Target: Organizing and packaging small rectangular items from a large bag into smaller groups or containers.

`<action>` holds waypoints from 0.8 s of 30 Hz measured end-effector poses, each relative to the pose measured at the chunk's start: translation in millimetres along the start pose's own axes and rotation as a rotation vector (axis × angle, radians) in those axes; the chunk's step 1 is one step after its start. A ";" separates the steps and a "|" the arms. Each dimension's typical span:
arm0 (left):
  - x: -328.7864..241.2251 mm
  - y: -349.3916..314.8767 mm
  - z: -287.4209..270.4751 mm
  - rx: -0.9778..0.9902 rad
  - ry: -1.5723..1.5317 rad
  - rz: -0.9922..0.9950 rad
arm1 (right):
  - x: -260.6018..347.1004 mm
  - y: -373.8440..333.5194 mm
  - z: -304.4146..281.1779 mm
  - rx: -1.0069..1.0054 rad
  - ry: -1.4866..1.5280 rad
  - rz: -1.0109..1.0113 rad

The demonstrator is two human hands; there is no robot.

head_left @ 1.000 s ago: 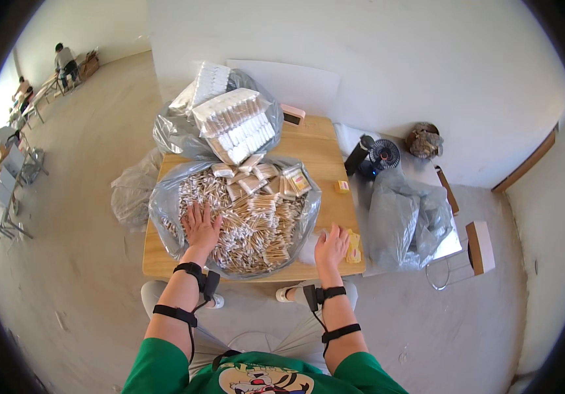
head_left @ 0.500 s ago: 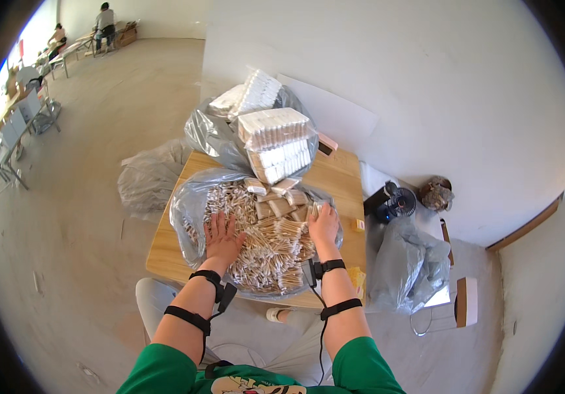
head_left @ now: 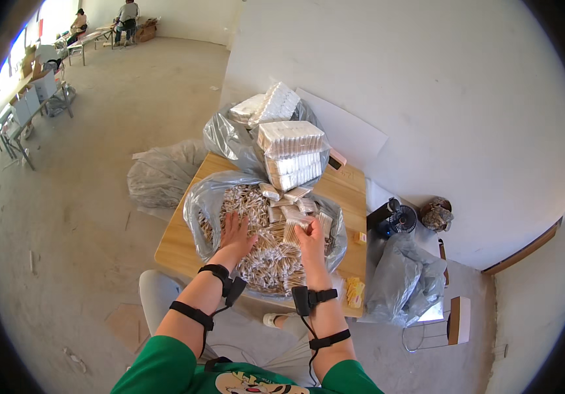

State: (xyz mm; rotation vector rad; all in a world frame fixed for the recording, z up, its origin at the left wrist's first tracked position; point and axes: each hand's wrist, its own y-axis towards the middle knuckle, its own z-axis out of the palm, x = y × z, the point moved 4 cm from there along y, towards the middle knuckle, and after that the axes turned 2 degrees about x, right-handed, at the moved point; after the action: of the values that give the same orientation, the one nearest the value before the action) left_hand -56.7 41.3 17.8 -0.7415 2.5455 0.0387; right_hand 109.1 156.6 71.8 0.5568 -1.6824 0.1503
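Note:
A grey plastic bag (head_left: pixel 196 205), spread wide on the table, holds a heap of loose cotton swabs (head_left: pixel 266 268). My left hand (head_left: pixel 234 241) lies on the left part of the heap, palm down with its fingers spread. Toward the right of the bag, my right hand (head_left: pixel 310 243) pinches a small clear packet of cotton swabs (head_left: pixel 292 234) by its right side. Several similar packets (head_left: pixel 297 194) lie at the far side of the heap, and another packet (head_left: pixel 325 223) rests just right of my right hand.
Behind the bag, large wrapped blocks of swab packets (head_left: pixel 292 139) are stacked in another grey bag (head_left: pixel 229 139) on the wooden table (head_left: pixel 184 240). Yellow pieces (head_left: pixel 355 292) lie at the right edge. Beyond stand a small fan (head_left: pixel 402 219) and a plastic bag (head_left: pixel 404 276). Two people work far left.
My right hand has moved left from the bag's right edge and now pinches a packet. My left hand stays on the heap. The whole view has shifted slightly.

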 end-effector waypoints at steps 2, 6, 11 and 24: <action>-9.6 -2.7 -8.6 -0.078 0.024 -0.003 | -5.5 -6.8 2.1 -0.015 0.081 0.035; -39.8 -21.5 -29.0 -0.568 -0.356 0.305 | 28.4 -26.0 8.5 -0.008 -0.050 -0.085; -62.1 -38.9 -10.1 0.171 -1.419 0.001 | 65.6 -49.2 8.6 -0.156 -0.483 -0.568; -76.3 -70.3 -20.0 0.031 -1.137 0.113 | 85.6 -98.9 1.7 -0.050 -0.567 -0.632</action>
State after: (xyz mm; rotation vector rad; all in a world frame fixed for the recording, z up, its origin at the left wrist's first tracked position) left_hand 26.5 16.3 77.9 -0.3712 1.4823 0.3493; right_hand 143.5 46.0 132.7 1.1376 -1.9492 -0.5525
